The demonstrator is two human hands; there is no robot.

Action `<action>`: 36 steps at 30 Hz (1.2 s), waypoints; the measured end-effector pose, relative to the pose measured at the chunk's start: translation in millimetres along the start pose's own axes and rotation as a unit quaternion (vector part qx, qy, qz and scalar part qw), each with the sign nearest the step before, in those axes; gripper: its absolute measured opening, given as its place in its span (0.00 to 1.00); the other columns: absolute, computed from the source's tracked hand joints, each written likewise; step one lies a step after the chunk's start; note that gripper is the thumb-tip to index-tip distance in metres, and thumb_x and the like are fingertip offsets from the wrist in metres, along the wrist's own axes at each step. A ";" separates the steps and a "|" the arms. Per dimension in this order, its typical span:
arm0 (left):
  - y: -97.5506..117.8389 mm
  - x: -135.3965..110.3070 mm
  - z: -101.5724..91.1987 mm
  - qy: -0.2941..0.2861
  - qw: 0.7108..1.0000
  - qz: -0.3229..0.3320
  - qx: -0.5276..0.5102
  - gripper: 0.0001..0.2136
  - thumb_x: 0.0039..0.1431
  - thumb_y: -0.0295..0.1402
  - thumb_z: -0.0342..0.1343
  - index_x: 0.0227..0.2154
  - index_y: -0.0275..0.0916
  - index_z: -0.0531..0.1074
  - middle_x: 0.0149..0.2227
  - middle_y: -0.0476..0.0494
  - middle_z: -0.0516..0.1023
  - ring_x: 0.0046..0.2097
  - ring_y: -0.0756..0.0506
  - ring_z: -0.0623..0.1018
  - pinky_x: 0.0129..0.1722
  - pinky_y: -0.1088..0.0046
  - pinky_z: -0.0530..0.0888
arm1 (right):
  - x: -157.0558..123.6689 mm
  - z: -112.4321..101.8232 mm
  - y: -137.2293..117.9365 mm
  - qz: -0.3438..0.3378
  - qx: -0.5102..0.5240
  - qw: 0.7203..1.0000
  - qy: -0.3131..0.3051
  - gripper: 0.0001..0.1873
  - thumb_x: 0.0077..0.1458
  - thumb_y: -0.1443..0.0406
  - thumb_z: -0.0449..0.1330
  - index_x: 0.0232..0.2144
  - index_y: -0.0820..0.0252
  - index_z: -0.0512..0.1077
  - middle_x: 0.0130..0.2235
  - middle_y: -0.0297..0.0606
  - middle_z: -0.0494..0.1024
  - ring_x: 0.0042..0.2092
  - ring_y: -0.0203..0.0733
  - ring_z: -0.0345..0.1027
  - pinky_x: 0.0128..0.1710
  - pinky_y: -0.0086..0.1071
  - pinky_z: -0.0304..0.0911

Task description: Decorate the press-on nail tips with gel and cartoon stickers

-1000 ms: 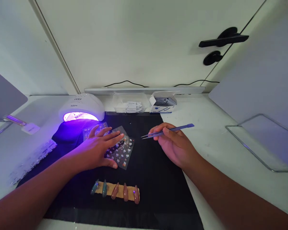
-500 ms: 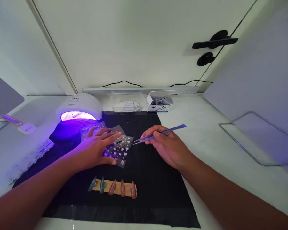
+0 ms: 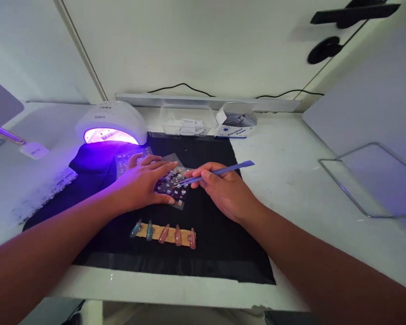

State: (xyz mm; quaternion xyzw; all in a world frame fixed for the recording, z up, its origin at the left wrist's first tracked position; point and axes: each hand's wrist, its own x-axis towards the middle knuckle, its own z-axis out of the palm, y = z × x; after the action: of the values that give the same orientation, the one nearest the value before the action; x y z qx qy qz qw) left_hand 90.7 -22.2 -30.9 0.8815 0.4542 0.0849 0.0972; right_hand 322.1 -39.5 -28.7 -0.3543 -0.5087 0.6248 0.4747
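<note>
My left hand [image 3: 145, 183] lies flat with fingers stretched out on a clear sheet of small nail stickers [image 3: 174, 187], pressing it onto the black mat [image 3: 216, 243]. In my right hand [image 3: 225, 189] I pinch blue tweezers [image 3: 213, 174]; their tips rest on the sticker sheet just past my left fingertips. A second sticker sheet [image 3: 126, 159] pokes out from under my left hand. In front of both hands a tan strip [image 3: 165, 232] carries several long false nails, some teal and some pink-brown.
A white nail lamp [image 3: 111, 124] glows purple at the mat's back left. Behind the mat stand a clear tray of pads [image 3: 186, 122] and an open box of alcohol pads [image 3: 235, 124]. A wire stand [image 3: 368, 180] is at right; the table edge is near.
My right hand moved left, bringing the tweezer tips from above the bare mat onto the sticker sheet. My left hand stayed on the sheet. My head dipped, showing the table's front edge.
</note>
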 end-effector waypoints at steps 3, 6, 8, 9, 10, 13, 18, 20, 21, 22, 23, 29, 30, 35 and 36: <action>-0.3 -0.5 0.7 0.002 1.000 0.013 -0.015 0.40 0.54 0.54 0.64 0.67 0.47 0.60 0.64 0.37 0.71 0.67 0.28 0.62 0.65 0.38 0.50 | 1.0 -1.2 1.1 -0.006 -0.008 1.000 0.005 0.11 0.53 0.55 0.68 0.29 0.55 0.78 0.30 0.34 0.81 0.37 0.40 0.74 0.48 0.41 0.67; -4.1 -3.6 0.3 0.020 0.999 0.033 -0.033 0.41 0.53 0.56 0.63 0.67 0.49 0.59 0.68 0.38 0.64 0.68 0.28 0.59 0.66 0.39 0.50 | -0.4 -4.0 -1.6 -0.019 -0.011 1.000 0.011 0.12 0.52 0.54 0.69 0.29 0.55 0.78 0.33 0.36 0.83 0.37 0.41 0.75 0.44 0.40 0.69; -8.7 -7.2 -1.5 0.054 0.997 0.036 -0.046 0.42 0.52 0.58 0.62 0.67 0.50 0.58 0.70 0.39 0.59 0.69 0.27 0.57 0.67 0.39 0.50 | -2.4 -6.1 -5.3 -0.030 -0.013 0.999 0.015 0.13 0.51 0.52 0.70 0.29 0.54 0.79 0.37 0.38 0.84 0.37 0.42 0.76 0.41 0.39 0.70; -11.2 -9.4 -2.9 0.075 0.995 0.033 -0.056 0.43 0.52 0.59 0.62 0.68 0.50 0.57 0.71 0.39 0.57 0.69 0.26 0.56 0.67 0.38 0.49 | -3.6 -7.0 -7.4 -0.037 -0.014 0.999 0.016 0.13 0.51 0.52 0.69 0.29 0.54 0.79 0.38 0.38 0.84 0.37 0.42 0.76 0.39 0.38 0.71; -13.5 -11.7 -4.5 0.097 0.992 0.030 -0.071 0.43 0.52 0.60 0.61 0.68 0.50 0.56 0.71 0.39 0.55 0.70 0.26 0.55 0.67 0.37 0.49 | -4.8 -7.7 -9.6 -0.045 -0.015 0.999 0.017 0.13 0.51 0.51 0.70 0.29 0.54 0.79 0.38 0.38 0.85 0.38 0.42 0.76 0.39 0.38 0.71; -17.0 -18.0 -9.7 0.153 0.975 0.010 -0.158 0.43 0.53 0.59 0.60 0.68 0.50 0.55 0.71 0.38 0.55 0.69 0.27 0.56 0.67 0.40 0.54 | -7.9 -8.4 -15.6 -0.075 -0.007 0.997 0.010 0.12 0.51 0.52 0.70 0.29 0.52 0.80 0.39 0.37 0.84 0.40 0.41 0.76 0.38 0.36 0.72; -8.5 -20.7 -11.6 0.203 0.911 -0.063 -0.354 0.38 0.56 0.50 0.61 0.66 0.47 0.55 0.61 0.37 0.67 0.54 0.37 0.72 0.56 0.52 0.71 | -12.2 -6.0 -21.1 -0.138 0.003 0.990 -0.002 0.07 0.54 0.54 0.69 0.30 0.48 0.81 0.38 0.37 0.84 0.45 0.44 0.76 0.36 0.35 0.72; -2.5 -19.8 -11.8 0.186 0.878 -0.093 -0.430 0.36 0.55 0.46 0.62 0.65 0.48 0.56 0.58 0.38 0.69 0.49 0.40 0.73 0.48 0.56 0.75 | -14.3 -4.9 -22.8 -0.169 0.000 0.986 -0.002 0.07 0.55 0.54 0.67 0.30 0.46 0.82 0.34 0.36 0.83 0.45 0.46 0.76 0.36 0.37 0.72; 0.5 -19.4 -12.5 0.169 0.861 -0.103 -0.469 0.36 0.54 0.45 0.63 0.64 0.47 0.57 0.56 0.38 0.70 0.46 0.42 0.74 0.45 0.59 0.76 | -15.5 -4.6 -23.7 -0.183 -0.002 0.983 0.001 0.07 0.56 0.53 0.66 0.31 0.46 0.82 0.31 0.36 0.82 0.45 0.47 0.76 0.36 0.37 0.73; 3.6 -19.2 -13.5 0.150 0.840 -0.110 -0.510 0.35 0.53 0.43 0.64 0.63 0.47 0.58 0.53 0.39 0.72 0.44 0.43 0.74 0.42 0.62 0.77 | -16.6 -4.3 -24.7 -0.195 -0.005 0.981 0.005 0.08 0.57 0.53 0.66 0.31 0.45 0.82 0.29 0.36 0.81 0.45 0.47 0.76 0.37 0.38 0.73; 6.4 -19.1 -14.8 0.133 0.815 -0.110 -0.552 0.35 0.52 0.41 0.65 0.63 0.47 0.59 0.49 0.41 0.74 0.41 0.45 0.75 0.39 0.65 0.77 | -17.7 -4.3 -25.7 -0.207 -0.008 0.978 0.011 0.08 0.57 0.53 0.65 0.31 0.44 0.82 0.27 0.36 0.79 0.45 0.47 0.76 0.38 0.39 0.73; 17.7 -20.3 -18.0 0.119 0.683 -0.019 -0.720 0.31 0.50 0.28 0.70 0.57 0.48 0.67 0.29 0.54 0.76 0.28 0.53 0.74 0.30 0.79 0.74 | -18.7 -6.6 -27.8 -0.242 -0.010 0.970 0.004 0.08 0.59 0.55 0.64 0.33 0.46 0.83 0.25 0.36 0.77 0.45 0.47 0.75 0.38 0.37 0.74; 18.5 -20.3 -17.7 0.127 0.675 -0.009 -0.727 0.28 0.51 0.27 0.70 0.55 0.47 0.70 0.30 0.53 0.77 0.29 0.54 0.75 0.31 0.80 0.74 | -18.1 -7.0 -27.3 -0.245 -0.008 0.969 -0.008 0.08 0.59 0.56 0.64 0.33 0.47 0.83 0.26 0.36 0.78 0.45 0.46 0.76 0.38 0.36 0.74; 21.0 -19.9 -17.0 0.160 0.668 -0.011 -0.726 0.15 0.52 0.24 0.70 0.42 0.45 0.80 0.32 0.53 0.79 0.33 0.56 0.77 0.35 0.86 0.75 | -15.9 -7.1 -24.6 -0.255 -0.002 0.966 -0.049 0.08 0.61 0.59 0.63 0.36 0.49 0.83 0.27 0.36 0.79 0.46 0.46 0.76 0.41 0.37 0.74; 21.3 -20.0 -16.9 0.160 0.670 -0.012 -0.725 0.15 0.52 0.23 0.69 0.41 0.45 0.81 0.32 0.54 0.79 0.33 0.56 0.77 0.35 0.87 0.75 | -15.9 -6.9 -24.3 -0.258 -0.003 0.965 -0.054 0.08 0.61 0.59 0.63 0.37 0.50 0.83 0.28 0.36 0.79 0.46 0.46 0.76 0.43 0.38 0.74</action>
State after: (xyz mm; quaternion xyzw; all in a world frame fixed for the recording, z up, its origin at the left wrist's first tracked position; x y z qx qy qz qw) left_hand 91.9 -49.1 -10.5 0.5015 0.2689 0.5256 0.6324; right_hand 338.8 -51.9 -7.4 -0.1781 -0.6096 0.4976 0.5908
